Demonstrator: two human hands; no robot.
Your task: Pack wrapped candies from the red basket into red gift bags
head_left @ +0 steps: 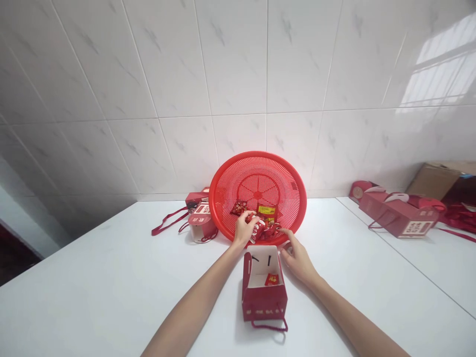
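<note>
A red plastic basket (256, 166) leans tilted against the wall, its opening toward me, with several red wrapped packets near its lower rim. My left hand (244, 230) reaches over that rim, fingers closed on a red and white packet (257, 230). At the lower right of the rim is my right hand (299, 258); its index finger stretches toward the packets and its thumb is apart, with nothing seen in its grasp. Between my forearms stands an open dark red gift box (264, 302) with a white inside and a cord handle. One small red packet (271, 279) lies in it.
Red boxes (203, 220) with ribbons stand left of the basket. On the right, more red boxes (403, 213) sit beside a cardboard carton (426, 186) with red material in it. A tiled wall (238, 74) rises behind the white table (122, 277).
</note>
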